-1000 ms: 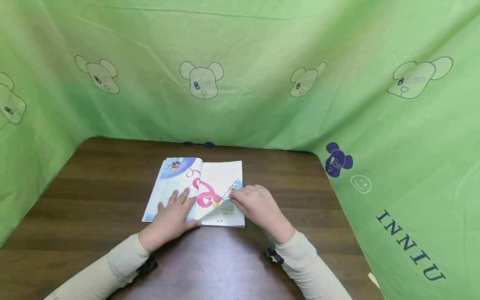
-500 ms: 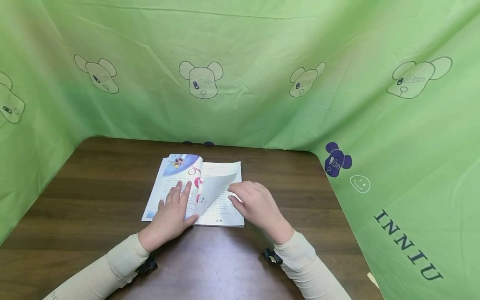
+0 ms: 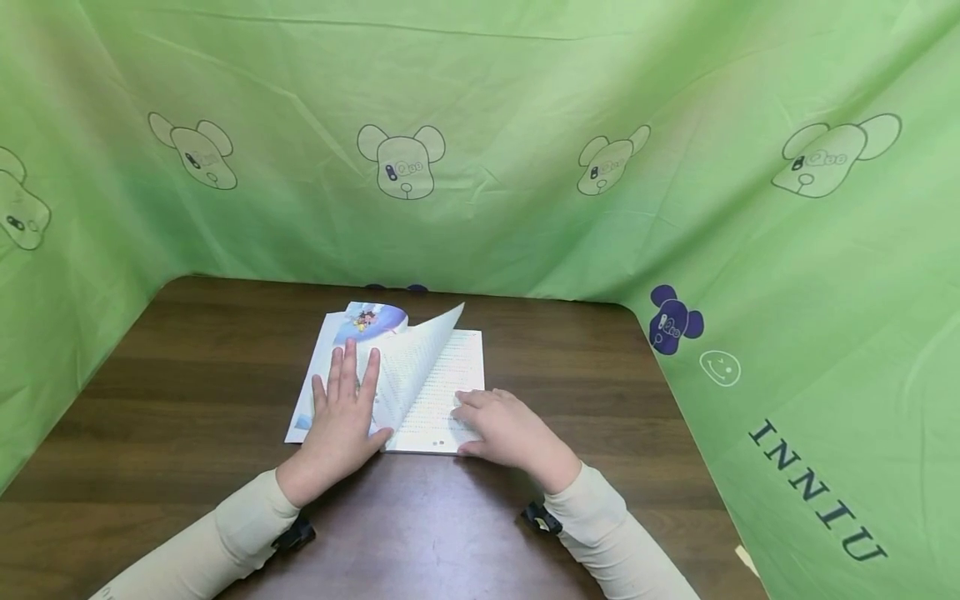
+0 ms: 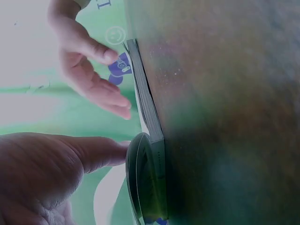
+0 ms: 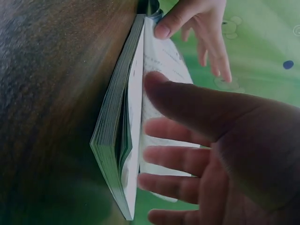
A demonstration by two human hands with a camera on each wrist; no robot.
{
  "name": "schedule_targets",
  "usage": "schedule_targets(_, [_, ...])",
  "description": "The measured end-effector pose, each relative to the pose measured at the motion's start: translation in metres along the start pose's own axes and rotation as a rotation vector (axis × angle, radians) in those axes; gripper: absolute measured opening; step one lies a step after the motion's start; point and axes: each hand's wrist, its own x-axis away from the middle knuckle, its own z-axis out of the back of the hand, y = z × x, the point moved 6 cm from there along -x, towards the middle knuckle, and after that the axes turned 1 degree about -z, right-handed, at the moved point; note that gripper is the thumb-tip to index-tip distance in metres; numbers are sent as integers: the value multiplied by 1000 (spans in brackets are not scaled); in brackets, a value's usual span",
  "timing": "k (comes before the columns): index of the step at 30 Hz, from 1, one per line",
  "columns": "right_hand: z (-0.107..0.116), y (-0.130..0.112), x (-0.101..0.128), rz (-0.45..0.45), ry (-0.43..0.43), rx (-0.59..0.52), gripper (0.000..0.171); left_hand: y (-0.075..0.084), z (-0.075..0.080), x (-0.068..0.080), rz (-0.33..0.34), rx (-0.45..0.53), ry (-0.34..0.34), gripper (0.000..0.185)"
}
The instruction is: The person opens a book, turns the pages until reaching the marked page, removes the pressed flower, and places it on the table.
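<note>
An open paperback book [image 3: 450, 367] lies on the table, with colour pictures and small print. One leaf [image 3: 420, 358] stands raised, its free corner pointing up and away at the far side. My left hand [image 3: 341, 425] rests with spread, straight fingers on the left-hand pages, thumb near the spine at the lower edge. Over the right-hand page is my right hand [image 3: 510, 429], its fingers extended and holding nothing. In the right wrist view the book's thick page block [image 5: 117, 103] shows edge-on, with the right fingers [image 5: 173, 159] close to the page.
The dark wooden table [image 3: 210, 358] surrounds the book. A green curtain [image 3: 510, 233] with bear drawings hangs behind and along both sides. Dark cameras [image 3: 543, 517] are strapped at both wrists.
The leaf has left the right fingers and swung leftward, from a pinched corner to standing near the left hand. My right hand has moved down slightly, its fingers straightening over the right page.
</note>
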Motion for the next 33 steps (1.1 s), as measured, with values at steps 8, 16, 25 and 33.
schedule_targets(8, [-6,0,3,-5,-105,-38,53,6,-2,-1,-64,-17,-47,113])
schedule_targets(16, [-6,2,4,5,-126,-50,53,9,-6,1,-115,-14,-135,94])
schedule_targets(25, [-10,4,4,1,-140,-41,52,12,-12,4,-171,-7,-270,57])
schedule_targets(33, [-7,4,0,3,-146,-49,48,5,-17,5,-109,8,-338,49])
